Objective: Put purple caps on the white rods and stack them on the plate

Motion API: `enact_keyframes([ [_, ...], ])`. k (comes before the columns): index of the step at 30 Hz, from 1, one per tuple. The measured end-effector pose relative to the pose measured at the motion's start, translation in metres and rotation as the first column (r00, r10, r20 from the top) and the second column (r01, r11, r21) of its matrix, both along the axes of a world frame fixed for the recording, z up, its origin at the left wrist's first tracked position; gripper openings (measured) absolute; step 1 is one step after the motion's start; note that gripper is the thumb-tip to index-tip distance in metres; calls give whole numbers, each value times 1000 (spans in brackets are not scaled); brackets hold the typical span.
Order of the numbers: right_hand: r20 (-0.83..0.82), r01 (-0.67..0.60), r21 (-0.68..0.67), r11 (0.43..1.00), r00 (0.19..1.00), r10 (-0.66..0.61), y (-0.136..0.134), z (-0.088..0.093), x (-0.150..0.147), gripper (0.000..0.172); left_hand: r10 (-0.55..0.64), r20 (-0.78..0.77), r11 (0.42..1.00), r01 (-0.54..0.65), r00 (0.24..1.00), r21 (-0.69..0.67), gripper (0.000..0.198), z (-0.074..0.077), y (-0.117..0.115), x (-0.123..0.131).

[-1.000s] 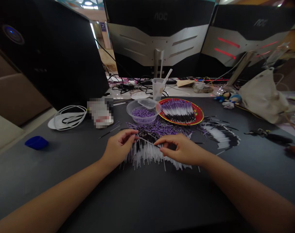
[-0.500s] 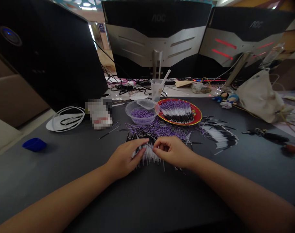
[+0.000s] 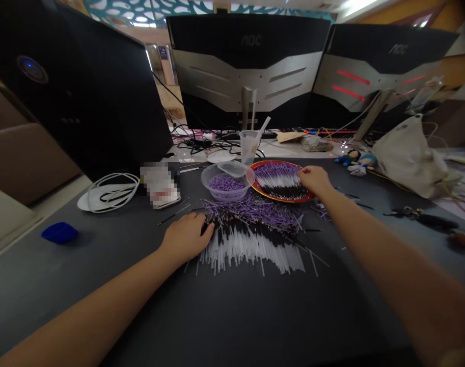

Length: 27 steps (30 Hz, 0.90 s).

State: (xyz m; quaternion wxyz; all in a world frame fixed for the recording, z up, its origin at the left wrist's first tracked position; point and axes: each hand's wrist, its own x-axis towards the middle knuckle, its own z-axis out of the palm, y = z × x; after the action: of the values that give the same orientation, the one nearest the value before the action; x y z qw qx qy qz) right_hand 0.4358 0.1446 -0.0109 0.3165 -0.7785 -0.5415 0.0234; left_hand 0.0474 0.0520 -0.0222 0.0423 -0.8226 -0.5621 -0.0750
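Note:
A wide pile of thin white sticks with black ends (image 3: 251, 247) lies on the dark table in front of me. Small purple pieces (image 3: 255, 209) are strewn along its far edge. My left hand (image 3: 187, 237) rests flat at the pile's left end, its fingers touching the black ends. My right hand (image 3: 312, 179) is stretched out over the red plate (image 3: 278, 200), which carries a neat row of purple-tipped sticks (image 3: 278, 176). Its fingers are closed down on that row, and what they hold is too small to see. A clear bowl (image 3: 206, 176) of purple pieces stands left of the plate.
A plastic cup with a straw (image 3: 249, 145) stands behind the bowl. A black screen (image 3: 83, 92) and two monitor backs (image 3: 251, 66) wall off the far side. A white bag (image 3: 408, 158), a tool (image 3: 427, 219), coiled white cable (image 3: 110, 191) and a blue lid (image 3: 59, 232) lie around.
My right hand has left the pile and reached forward to the red plate. My left hand has slid to the pile's left edge and flattened. The camera has tipped slightly.

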Motion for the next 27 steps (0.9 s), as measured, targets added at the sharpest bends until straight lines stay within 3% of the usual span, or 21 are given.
enact_keyframes([
  [5, 46, 19, -31, 999, 999, -17, 17, -1, 7, 26, 4, 7, 1000, -4, 1000, -23, 34, -3, 1, 0],
  [10, 68, -28, -47, 999, 997, 31, 11, 3, 1, 23, 2, 12, 999, -1, 1000, -52, 32, -3, 3, -1],
  [16, 6, -176, -85, 981, 984, 178, -30, 14, -36, 21, 6, 79, 997, 1, 997, -76, 28, -5, 7, -4],
  [20, -64, -429, -152, 890, 903, 424, -73, 20, -71, 23, 12, 125, 992, 4, 992, -126, 30, -5, 7, -3],
  [22, -69, -514, -177, 839, 857, 511, -91, 17, -84, 23, 15, 169, 986, 13, 985, -163, 30, -6, 5, -2],
  [27, 55, -538, -157, 828, 832, 552, -106, -4, -93, 15, -7, 346, 983, 71, 938, -172, 29, -10, 3, 2],
])
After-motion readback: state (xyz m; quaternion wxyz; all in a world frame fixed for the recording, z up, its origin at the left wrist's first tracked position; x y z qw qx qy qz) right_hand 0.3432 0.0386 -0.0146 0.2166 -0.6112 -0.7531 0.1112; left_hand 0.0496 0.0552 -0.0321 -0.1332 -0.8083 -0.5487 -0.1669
